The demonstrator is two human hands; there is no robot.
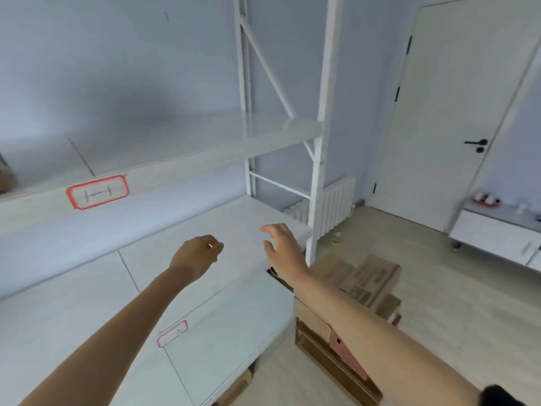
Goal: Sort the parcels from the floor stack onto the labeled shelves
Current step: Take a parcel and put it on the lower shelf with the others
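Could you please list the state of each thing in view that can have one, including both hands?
left hand: fingers loosely curled, holding nothing, above the middle shelf
right hand: fingers relaxed, holding nothing
middle shelf: bare where visible, red-framed label on its front edge
upper shelf: mostly bare, something brown at its far left edge
parcels: stacked on the floor, untouched
door: closed
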